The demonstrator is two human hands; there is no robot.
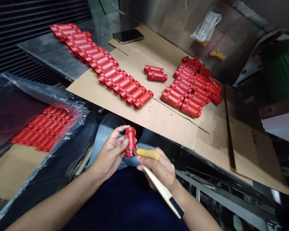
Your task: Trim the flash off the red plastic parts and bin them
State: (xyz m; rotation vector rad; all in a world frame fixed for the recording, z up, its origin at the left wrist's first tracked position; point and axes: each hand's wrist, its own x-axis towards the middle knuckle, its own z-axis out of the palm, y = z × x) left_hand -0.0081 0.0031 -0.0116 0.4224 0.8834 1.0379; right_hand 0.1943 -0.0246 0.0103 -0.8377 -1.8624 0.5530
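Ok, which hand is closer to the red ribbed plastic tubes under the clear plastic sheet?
Left. The left hand is to the right of the red ribbed plastic tubes; the right hand is farther right, past the left hand.

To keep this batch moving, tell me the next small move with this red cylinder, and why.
Probably turn the red ribbed plastic cylinder slightly in your left hand: the tip of the slim cream tool in your right hand sits at its side, so turning would likely bring a fresh stretch of surface to that tip.
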